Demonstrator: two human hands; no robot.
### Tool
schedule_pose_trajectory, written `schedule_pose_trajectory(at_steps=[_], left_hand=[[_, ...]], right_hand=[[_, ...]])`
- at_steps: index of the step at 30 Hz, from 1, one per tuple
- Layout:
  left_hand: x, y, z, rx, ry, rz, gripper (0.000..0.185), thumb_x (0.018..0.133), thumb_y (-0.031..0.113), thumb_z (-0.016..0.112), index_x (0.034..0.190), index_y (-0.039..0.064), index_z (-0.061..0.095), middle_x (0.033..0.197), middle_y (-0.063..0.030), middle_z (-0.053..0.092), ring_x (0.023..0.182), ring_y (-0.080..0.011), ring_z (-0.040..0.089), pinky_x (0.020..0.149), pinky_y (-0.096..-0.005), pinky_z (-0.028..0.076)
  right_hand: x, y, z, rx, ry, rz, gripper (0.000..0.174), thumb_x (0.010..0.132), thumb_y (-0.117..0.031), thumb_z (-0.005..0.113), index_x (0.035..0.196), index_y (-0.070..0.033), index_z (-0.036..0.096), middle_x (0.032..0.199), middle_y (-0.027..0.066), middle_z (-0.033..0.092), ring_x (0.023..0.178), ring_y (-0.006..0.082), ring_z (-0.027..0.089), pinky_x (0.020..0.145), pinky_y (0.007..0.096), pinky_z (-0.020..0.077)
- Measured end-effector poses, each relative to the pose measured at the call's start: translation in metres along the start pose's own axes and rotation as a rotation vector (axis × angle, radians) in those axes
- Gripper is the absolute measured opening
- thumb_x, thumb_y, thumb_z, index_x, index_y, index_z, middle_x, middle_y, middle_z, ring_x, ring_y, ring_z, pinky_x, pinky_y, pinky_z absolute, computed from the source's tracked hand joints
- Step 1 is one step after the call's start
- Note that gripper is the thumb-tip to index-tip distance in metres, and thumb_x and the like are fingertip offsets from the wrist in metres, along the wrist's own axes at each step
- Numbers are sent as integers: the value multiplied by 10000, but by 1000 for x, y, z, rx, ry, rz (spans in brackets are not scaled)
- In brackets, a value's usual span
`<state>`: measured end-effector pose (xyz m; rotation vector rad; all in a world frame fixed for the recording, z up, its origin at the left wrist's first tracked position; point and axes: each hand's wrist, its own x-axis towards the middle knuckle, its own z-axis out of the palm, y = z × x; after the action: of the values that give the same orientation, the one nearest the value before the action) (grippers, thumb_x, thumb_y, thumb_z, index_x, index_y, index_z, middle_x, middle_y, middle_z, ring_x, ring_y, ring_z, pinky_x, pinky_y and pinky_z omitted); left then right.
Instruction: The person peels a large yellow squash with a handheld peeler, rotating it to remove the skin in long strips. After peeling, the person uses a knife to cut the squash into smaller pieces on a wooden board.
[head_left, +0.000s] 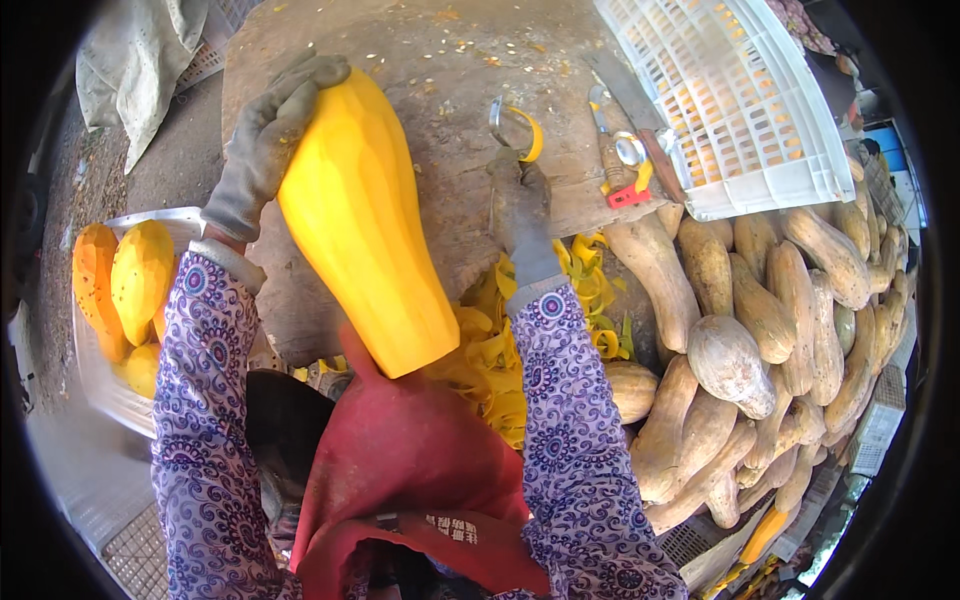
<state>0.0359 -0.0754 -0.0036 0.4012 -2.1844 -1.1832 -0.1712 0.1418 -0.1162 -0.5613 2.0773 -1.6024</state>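
A peeled yellow squash (360, 217) stands tilted, its broad end away from me and its cut narrow end near the red apron (420, 457). My left hand (277, 135), in a grey glove, grips its broad far end. In a grey glove too, my right hand (520, 195) is closed around the handle of a peeler (496, 120), right of the squash and apart from it. A curl of yellow peel (534, 135) hangs at the peeler. The handle itself is hidden in the fist.
On the wooden board (450, 90) lie a large knife (630, 97), a smaller tool (598, 112) and scattered seeds. A white plastic crate (750, 112) is at the back right. Unpeeled squashes (731, 360) are piled right; yellow peelings (502, 375) lie below the board. A left tub (97, 375) holds peeled squashes.
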Motion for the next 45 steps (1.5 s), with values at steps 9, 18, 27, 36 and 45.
schedule_pose_trajectory(at_steps=[9, 18, 27, 36, 45], left_hand=[[-50, -30, -7, 101, 228, 78, 380, 1046, 219, 401, 1304, 6, 581, 1433, -149, 512, 1420, -284, 364, 1197, -390, 203], [-51, -36, 1, 148, 251, 62, 393, 1040, 235, 385, 1317, 37, 580, 1442, -175, 500, 1431, -321, 348, 1197, -399, 206], [-49, -42, 6, 168, 308, 55, 363, 1019, 167, 390, 1298, 67, 600, 1420, -157, 527, 1420, -332, 364, 1197, -418, 224], [-47, -36, 9, 276, 314, 80, 353, 1016, 175, 404, 1292, 84, 604, 1398, -152, 550, 1397, -345, 397, 1177, -432, 260], [-47, -41, 10, 213, 327, 57, 351, 1014, 167, 413, 1303, 106, 602, 1400, -144, 552, 1396, -337, 400, 1176, -432, 257]], right_hand=[[20, 34, 12, -359, 49, 111, 472, 927, -476, 555, 1149, -66, 623, 949, 177, 665, 821, 333, 648, 744, 457, 504], [9, -6, 7, -187, 86, 6, 476, 956, -434, 550, 970, 33, 642, 784, 204, 657, 724, 291, 618, 684, 420, 470], [6, -25, 4, -299, 77, 81, 540, 943, -484, 516, 1042, 29, 649, 1000, 256, 679, 996, 401, 644, 862, 445, 487], [4, -30, 1, -293, 77, 63, 556, 934, -504, 505, 1036, 21, 656, 1028, 260, 675, 1032, 414, 629, 903, 457, 477], [6, -36, -4, -361, -89, 153, 630, 949, -516, 367, 1224, -5, 614, 1252, 253, 608, 1197, 395, 561, 1044, 453, 409]])
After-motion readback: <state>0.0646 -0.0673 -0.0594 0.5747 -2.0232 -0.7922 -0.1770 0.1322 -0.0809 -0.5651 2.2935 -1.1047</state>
